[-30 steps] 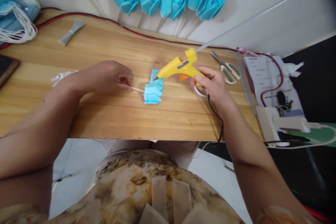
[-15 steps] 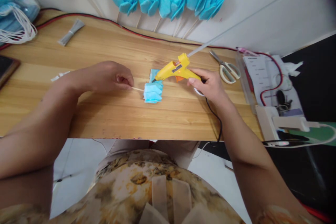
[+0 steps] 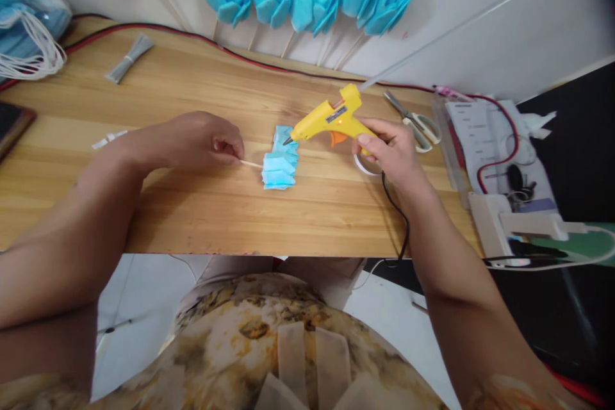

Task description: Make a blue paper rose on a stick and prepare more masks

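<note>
Head view: scissors (image 3: 416, 122) beside glue gun (image 3: 330, 122)

The glue gun (image 3: 331, 122) is yellow with an orange trigger and a small label on its side. It is held off the table (image 3: 192, 218) by its grip in the right hand (image 3: 391, 154). Its nozzle points left and slightly down, just at the far edge of the paper (image 3: 281, 163). A clear glue rod (image 3: 384, 73) sticks out of its back, up and to the right. The paper is a light blue pleated bundle lying flat mid-table. A thin pale stick (image 3: 250, 164) runs from its left side into the pinched fingers of the left hand (image 3: 202, 138).
</note>
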The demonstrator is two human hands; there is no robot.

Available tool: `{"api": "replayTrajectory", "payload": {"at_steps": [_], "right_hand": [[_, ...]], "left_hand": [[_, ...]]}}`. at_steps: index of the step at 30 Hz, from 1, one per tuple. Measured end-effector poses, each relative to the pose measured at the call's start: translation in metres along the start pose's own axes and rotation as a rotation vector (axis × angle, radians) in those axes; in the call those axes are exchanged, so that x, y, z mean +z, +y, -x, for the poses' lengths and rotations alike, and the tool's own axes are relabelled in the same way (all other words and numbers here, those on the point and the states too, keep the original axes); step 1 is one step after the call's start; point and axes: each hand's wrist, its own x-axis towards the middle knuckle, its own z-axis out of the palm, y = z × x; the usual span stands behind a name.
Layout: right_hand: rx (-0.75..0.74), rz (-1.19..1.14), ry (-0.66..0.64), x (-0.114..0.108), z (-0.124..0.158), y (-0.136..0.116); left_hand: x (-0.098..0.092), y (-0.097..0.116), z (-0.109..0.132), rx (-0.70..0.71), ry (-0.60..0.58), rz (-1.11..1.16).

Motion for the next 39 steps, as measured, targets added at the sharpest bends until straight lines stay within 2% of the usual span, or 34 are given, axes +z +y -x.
{"api": "replayTrajectory", "payload": {"at_steps": [6, 13, 25, 31, 39], "right_hand": [[0.008, 0.012, 0.038, -0.0022, 0.0012, -0.0019], [-0.044, 0.148, 0.028, -0.002, 0.0003, 0.002], [-0.053, 0.169, 0.006, -0.0016, -0.0007, 0.0002], [-0.08, 0.184, 0.042, -0.0055, -0.0026, 0.0034], [-0.037, 0.119, 0.077, -0.0047, 0.0001, -0.0016]], "left_hand": [[0.0, 0.0001, -0.0002, -0.012, -0.016, -0.022], [-0.0011, 0.0041, -0.0005, -0.029, -0.021, -0.02], [-0.0013, 0.0033, -0.0006, 0.016, -0.014, -0.01], [-0.0009, 0.0009, 0.0003, 0.013, -0.022, -0.02], [-0.0006, 0.0026, 0.0, 0.019, -0.007, -0.01]]}}
